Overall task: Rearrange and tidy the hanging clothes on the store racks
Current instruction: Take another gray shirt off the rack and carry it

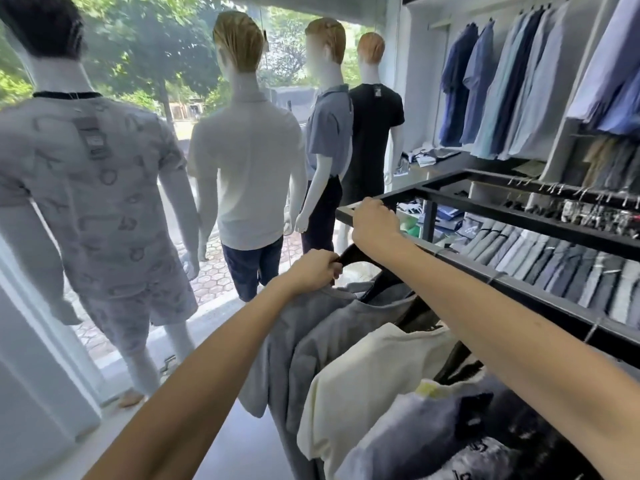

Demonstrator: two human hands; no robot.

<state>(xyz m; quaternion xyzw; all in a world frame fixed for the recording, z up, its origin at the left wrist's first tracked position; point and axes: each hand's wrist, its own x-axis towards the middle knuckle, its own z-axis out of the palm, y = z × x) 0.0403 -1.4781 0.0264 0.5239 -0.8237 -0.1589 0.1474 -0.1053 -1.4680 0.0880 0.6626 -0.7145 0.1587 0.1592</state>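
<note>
A black metal rack (519,220) runs from the centre to the right edge. Several T-shirts hang from its near rail: a grey one (329,327) at the end, then a cream one (374,375), then a dark tie-dye one (443,431). My left hand (317,270) grips the left shoulder of a black hanger (356,256) that carries the grey shirt. My right hand (374,221) is curled over the rack's near rail at its corner, above the hanger; the hanger's hook is hidden behind this hand.
Several dressed mannequins (249,161) stand at the shop window on the left. Blue shirts (502,84) hang along the right wall. Folded trousers (554,265) lie in a row under the rack, and more hangers (588,195) crowd its far rail.
</note>
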